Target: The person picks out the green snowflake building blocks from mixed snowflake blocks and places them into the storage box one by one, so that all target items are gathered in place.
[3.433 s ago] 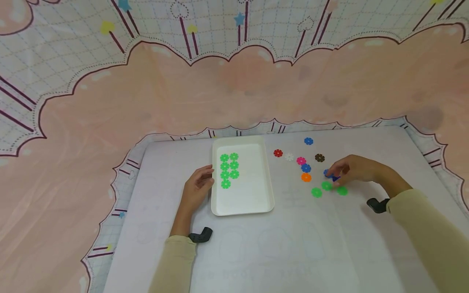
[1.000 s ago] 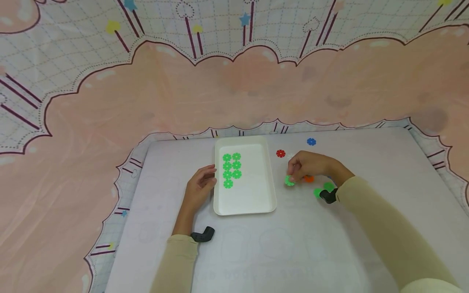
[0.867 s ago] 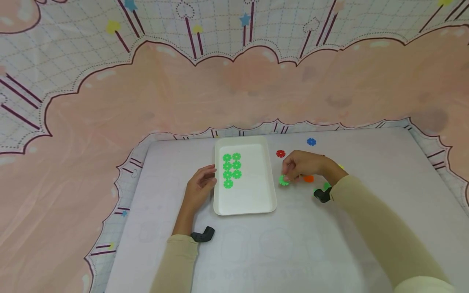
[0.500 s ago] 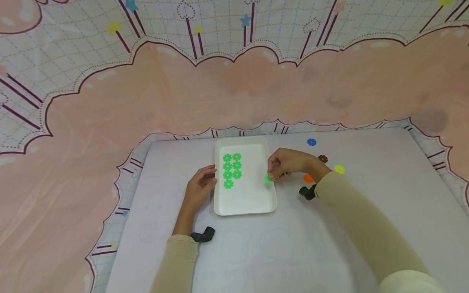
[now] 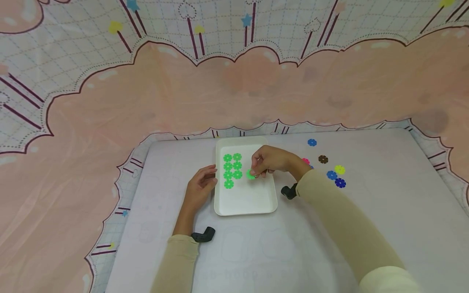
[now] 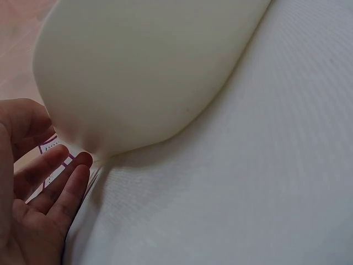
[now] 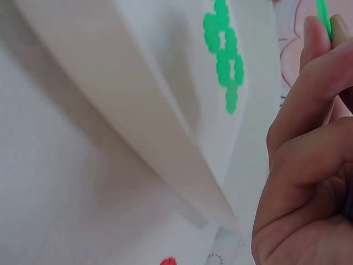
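Over the right half of a white tray, my right hand pinches a green flower-shaped disc between thumb and fingertips. The right wrist view catches this held disc edge-on. Several matching green discs lie flat inside the tray, in two columns toward its left side. My left hand rests against the tray's left edge, fingers loosely bent and not wrapped round it. From the left wrist, the tray's outer side shows with the fingertips beside its corner.
Loose discs lie on the white tabletop right of the tray: blue, brown, yellow, dark blue and pink, the last partly covered by my right arm. A red disc shows in the right wrist view.
My right hand has gone from the loose discs leftward, carrying a green disc across the tray's right rim to above its inside. My left hand stays by the tray's left edge.
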The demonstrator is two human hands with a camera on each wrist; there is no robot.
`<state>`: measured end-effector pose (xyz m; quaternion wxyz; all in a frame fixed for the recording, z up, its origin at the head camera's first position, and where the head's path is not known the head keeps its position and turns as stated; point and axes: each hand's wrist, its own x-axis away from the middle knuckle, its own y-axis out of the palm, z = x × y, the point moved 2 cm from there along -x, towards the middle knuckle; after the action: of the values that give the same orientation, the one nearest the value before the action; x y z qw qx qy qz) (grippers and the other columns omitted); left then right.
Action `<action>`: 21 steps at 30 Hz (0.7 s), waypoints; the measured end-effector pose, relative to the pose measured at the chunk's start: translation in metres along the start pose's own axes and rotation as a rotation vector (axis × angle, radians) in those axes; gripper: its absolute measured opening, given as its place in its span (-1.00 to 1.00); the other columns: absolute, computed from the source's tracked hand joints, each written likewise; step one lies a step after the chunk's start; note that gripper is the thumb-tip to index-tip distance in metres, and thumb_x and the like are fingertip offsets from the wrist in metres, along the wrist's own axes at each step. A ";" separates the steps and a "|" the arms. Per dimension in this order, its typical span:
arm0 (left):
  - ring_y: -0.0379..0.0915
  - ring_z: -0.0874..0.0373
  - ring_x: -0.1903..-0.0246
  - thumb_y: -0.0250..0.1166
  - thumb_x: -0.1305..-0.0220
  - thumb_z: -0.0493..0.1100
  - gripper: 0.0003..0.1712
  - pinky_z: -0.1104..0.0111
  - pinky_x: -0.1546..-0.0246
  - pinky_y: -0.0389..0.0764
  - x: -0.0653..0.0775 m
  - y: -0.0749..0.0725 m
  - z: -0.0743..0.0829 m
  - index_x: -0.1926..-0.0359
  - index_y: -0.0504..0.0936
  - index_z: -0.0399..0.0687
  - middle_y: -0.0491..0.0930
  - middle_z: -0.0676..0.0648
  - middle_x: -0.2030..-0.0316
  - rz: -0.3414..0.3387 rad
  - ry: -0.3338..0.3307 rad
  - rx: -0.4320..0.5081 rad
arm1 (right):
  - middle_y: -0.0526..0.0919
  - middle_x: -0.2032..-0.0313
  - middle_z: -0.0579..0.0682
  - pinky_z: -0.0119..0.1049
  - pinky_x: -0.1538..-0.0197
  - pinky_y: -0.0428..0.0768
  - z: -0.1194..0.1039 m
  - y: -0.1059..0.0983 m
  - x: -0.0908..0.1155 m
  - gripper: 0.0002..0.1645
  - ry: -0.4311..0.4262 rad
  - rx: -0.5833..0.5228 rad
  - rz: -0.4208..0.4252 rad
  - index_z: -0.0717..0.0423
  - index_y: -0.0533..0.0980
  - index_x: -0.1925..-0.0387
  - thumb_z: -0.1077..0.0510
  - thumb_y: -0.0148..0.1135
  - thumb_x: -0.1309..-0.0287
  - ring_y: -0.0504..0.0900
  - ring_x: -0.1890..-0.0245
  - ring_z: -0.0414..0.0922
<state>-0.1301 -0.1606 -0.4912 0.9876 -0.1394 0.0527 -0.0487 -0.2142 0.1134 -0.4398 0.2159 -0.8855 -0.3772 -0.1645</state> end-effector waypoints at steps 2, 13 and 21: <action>0.50 -0.16 -0.27 0.25 -0.37 -0.39 -0.59 0.57 -0.18 0.56 0.001 -0.001 0.005 -0.21 0.55 -0.42 0.47 -0.24 -0.36 -0.003 -0.002 0.002 | 0.73 0.46 0.09 -0.42 0.59 0.21 -0.002 0.004 -0.004 -0.77 -0.005 -0.022 0.008 0.16 0.59 0.44 0.17 0.53 -0.10 0.52 0.52 -0.03; 0.48 -0.21 -0.27 0.25 -0.37 -0.40 -0.60 0.63 -0.15 0.54 0.001 -0.001 0.007 -0.21 0.55 -0.42 0.46 -0.26 -0.36 -0.011 0.011 0.015 | 0.66 0.57 0.00 -0.44 0.62 0.14 -0.002 0.025 -0.026 -0.76 0.021 -0.049 0.079 0.14 0.60 0.50 0.16 0.53 -0.11 0.43 0.60 -0.14; 0.49 -0.18 -0.28 0.26 -0.38 -0.38 -0.60 0.66 -0.15 0.53 0.001 -0.001 0.005 -0.21 0.56 -0.39 0.46 -0.22 -0.36 -0.005 -0.002 0.016 | 0.64 0.59 -0.08 -0.49 0.56 0.36 0.000 0.037 -0.036 -0.73 0.077 -0.009 0.140 0.12 0.58 0.57 0.20 0.55 -0.07 0.56 0.61 -0.23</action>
<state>-0.1287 -0.1601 -0.4865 0.9886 -0.1317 0.0509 -0.0516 -0.2110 0.0693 -0.4660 0.2371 -0.9037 -0.3051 -0.1846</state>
